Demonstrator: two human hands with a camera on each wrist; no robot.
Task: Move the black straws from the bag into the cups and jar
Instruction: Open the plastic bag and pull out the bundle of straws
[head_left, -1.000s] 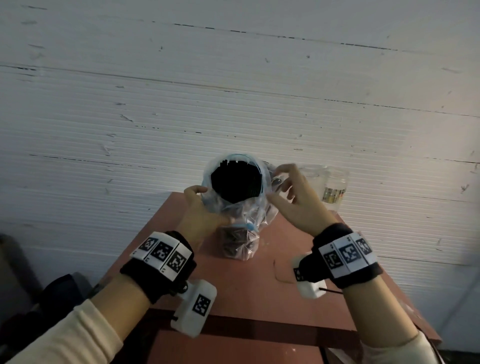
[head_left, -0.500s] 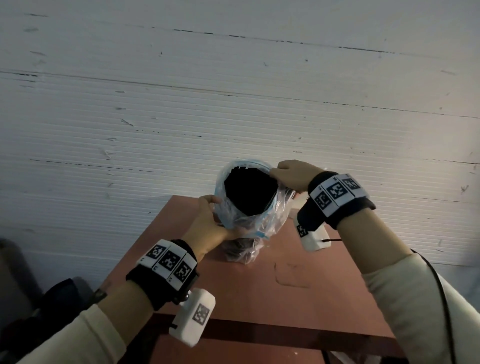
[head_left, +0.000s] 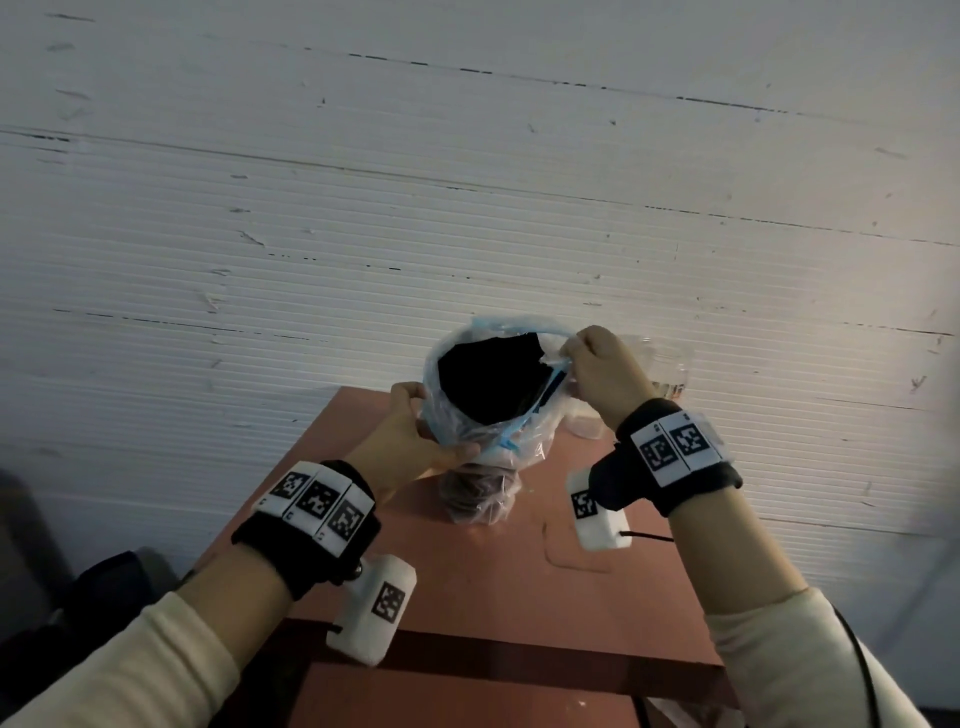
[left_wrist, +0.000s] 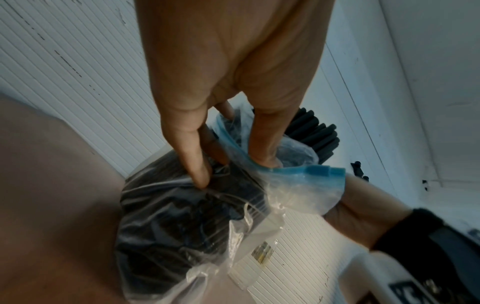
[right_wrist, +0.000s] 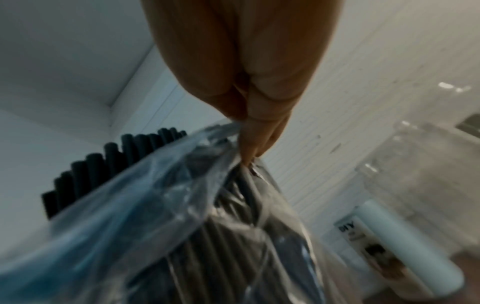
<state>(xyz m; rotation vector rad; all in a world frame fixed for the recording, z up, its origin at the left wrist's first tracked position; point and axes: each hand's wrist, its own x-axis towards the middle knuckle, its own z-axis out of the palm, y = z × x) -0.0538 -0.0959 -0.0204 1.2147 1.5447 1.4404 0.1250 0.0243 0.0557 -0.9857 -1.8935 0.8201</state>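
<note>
Head view: red-brown table (head_left: 467, 582) against white ribbed wall (head_left: 363, 208).

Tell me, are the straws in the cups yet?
Not yet. The bag is already open, and both hands, left hand and right hand, hold its rim. The black straws are all still inside. The jar looks empty, so all the moving is left.

Black straws (head_left: 485, 382) in clear bag (head_left: 483, 441) with blue zip strip (left_wrist: 309, 171), reddish-brown table (head_left: 519, 582), white ribbed wall (head_left: 363, 234).
</note>
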